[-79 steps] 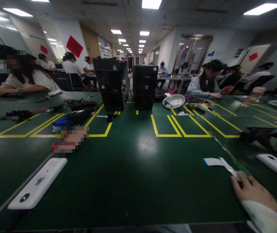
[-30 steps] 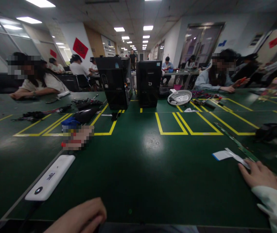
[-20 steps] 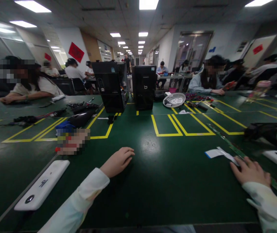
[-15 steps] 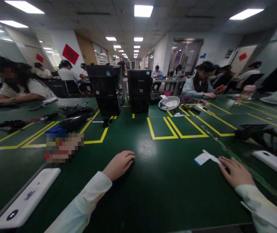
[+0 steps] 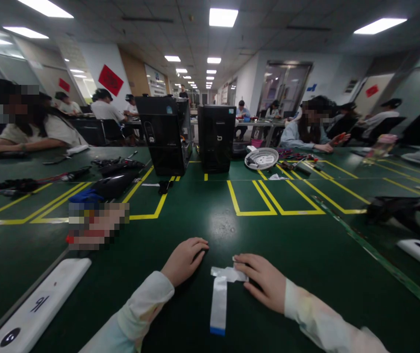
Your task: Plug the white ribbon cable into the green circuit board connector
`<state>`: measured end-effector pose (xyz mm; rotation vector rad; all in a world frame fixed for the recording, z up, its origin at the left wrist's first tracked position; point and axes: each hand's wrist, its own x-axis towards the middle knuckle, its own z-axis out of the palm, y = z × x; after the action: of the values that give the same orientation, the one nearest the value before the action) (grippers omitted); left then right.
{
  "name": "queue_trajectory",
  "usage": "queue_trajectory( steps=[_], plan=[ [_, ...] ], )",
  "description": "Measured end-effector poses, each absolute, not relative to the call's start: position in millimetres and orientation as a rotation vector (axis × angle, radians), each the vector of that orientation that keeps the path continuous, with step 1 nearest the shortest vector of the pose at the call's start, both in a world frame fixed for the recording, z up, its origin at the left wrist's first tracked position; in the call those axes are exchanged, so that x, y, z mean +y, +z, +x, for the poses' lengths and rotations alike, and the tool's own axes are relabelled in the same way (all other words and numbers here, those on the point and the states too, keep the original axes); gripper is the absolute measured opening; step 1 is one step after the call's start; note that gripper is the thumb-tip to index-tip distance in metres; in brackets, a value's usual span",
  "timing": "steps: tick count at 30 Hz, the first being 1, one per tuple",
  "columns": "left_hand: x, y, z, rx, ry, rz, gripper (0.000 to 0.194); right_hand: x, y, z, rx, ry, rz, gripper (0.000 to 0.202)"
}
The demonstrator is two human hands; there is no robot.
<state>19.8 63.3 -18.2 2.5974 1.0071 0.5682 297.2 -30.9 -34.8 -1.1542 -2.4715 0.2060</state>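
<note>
A thin white strip (image 5: 219, 301) with a blue end lies on the green table, joined to a crumpled whitish piece at its top. My right hand (image 5: 263, 280) has its fingertips on the right end of that crumpled piece, fingers slightly apart. To the left of the strip, my left hand (image 5: 186, 261) rests palm down on the table, fingers bent a little and holding nothing that shows; it does not touch the strip.
Two black computer cases (image 5: 215, 139) stand at the back centre. A white basket (image 5: 261, 159) sits right of them. White devices (image 5: 37, 309) lie at both sides. Cables and tools lie on the left. Several people sit around other tables.
My right hand has moved left across the table with the white strip, which now lies near my left hand with its blue end toward me. The view has shifted slightly.
</note>
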Motion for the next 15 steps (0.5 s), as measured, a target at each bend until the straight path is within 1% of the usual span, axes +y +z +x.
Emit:
queue_trajectory(
  steps=[4,9,12,15],
  plan=[
    [68.1,-24.2,17.4,1.004,0.583,2.583,0.025,-17.0,-28.3,257.8,-2.558,0.324,-0.994,0.047],
    [71.3,-26.5,15.3,0.980,0.573,2.579,0.026,-13.3,-29.8,246.1,-2.602,0.351,-0.925,0.050],
    [71.5,-24.9,14.3,0.972,0.553,2.580,0.027,-4.3,-33.7,268.4,-2.568,0.215,-1.013,0.053],
    [71.2,-22.5,12.6,0.966,0.521,2.584,0.029,13.6,-37.6,326.5,-2.315,-0.101,-1.378,0.052]
  ],
)
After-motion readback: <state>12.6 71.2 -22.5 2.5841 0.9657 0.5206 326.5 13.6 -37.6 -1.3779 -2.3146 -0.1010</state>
